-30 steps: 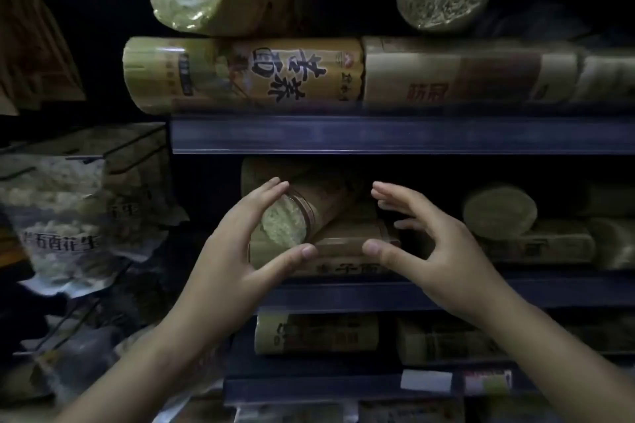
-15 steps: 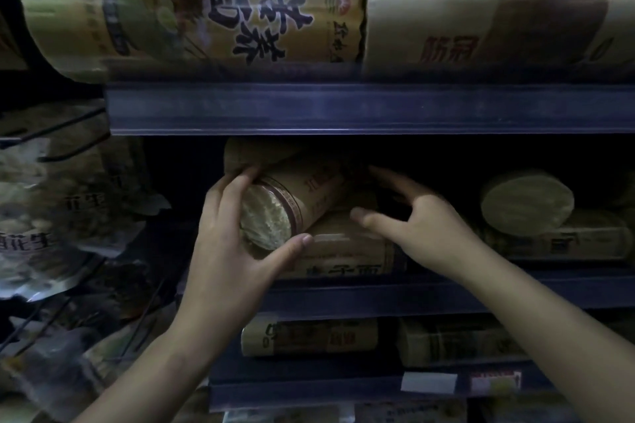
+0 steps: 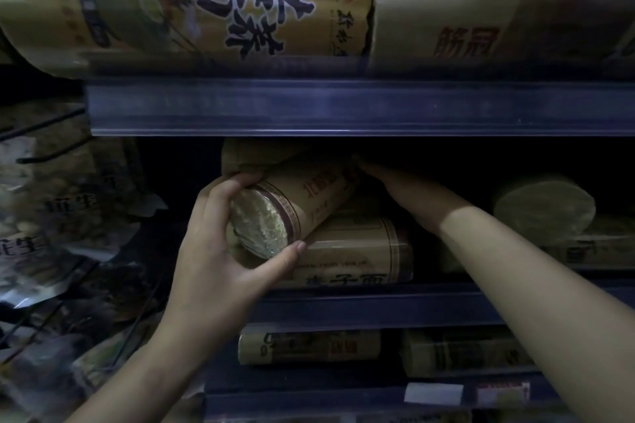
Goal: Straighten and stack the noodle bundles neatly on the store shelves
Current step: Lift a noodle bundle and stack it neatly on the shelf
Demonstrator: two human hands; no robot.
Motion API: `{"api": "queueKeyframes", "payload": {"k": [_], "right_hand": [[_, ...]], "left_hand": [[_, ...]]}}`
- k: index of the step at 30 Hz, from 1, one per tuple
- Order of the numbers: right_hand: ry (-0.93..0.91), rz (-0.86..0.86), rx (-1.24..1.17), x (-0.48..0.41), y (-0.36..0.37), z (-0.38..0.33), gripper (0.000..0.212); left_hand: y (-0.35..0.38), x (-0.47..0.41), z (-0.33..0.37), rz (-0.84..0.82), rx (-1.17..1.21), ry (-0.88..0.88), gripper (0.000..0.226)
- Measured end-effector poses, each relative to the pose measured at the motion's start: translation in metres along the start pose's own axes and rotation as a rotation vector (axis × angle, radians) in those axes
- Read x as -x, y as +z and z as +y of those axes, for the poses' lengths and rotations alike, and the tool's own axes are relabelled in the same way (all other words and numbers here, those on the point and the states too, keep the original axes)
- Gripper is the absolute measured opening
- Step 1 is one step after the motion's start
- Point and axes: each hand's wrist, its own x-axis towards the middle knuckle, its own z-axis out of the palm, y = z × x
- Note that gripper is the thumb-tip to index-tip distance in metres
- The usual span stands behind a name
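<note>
A tan noodle bundle [image 3: 302,203] lies skewed on the middle shelf, its pale round end facing me and its far end pointing back right. My left hand [image 3: 220,244] wraps around that near end, thumb under it. Reaching deep into the shelf, my right hand [image 3: 402,189] rests against the bundle's far part; its fingers are hidden in the dark. Under the skewed bundle lies another bundle [image 3: 357,251] set sideways along the shelf front.
The upper shelf edge [image 3: 343,106] hangs just above my hands, with big bundles [image 3: 213,7] lying on it. More bundles sit at the middle shelf's right [image 3: 546,209] and on the lower shelf [image 3: 309,343]. Snack bags [image 3: 51,209] hang on wire hooks at left.
Both hands moved forward into the middle shelf. My left hand closed around the skewed bundle's near end and my right hand went deeper along its far side. The view came closer.
</note>
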Motion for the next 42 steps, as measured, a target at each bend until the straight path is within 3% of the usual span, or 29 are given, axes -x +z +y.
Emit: {"api": "queueKeyframes", "payload": {"k": [4,11,20,29,34,42], "right_hand": [[0.01,0.034,0.008,0.004,-0.002,0.004,0.092],[-0.05,0.147,-0.012,0.018,-0.003,0.008,0.065],[-0.188,0.329,-0.054,0.038,0.006,0.02,0.041],[-0.206,0.551,0.113,0.065,0.013,0.036,0.037],[-0.243,0.574,0.165,0.077,0.014,0.035,0.026],[-0.272,0.561,0.183,0.078,0.013,0.038,0.035]], "left_hand": [[-0.003,-0.001,-0.005,-0.026,0.008,0.01,0.078],[-0.01,-0.003,-0.01,-0.024,0.045,-0.003,0.075],[-0.017,-0.002,-0.036,-0.066,0.298,-0.098,0.095],[-0.033,-0.028,-0.048,-0.202,0.545,-0.239,0.085],[-0.031,-0.04,-0.057,-0.201,0.585,-0.303,0.082],[-0.026,-0.044,-0.07,-0.217,0.617,-0.308,0.075]]}}
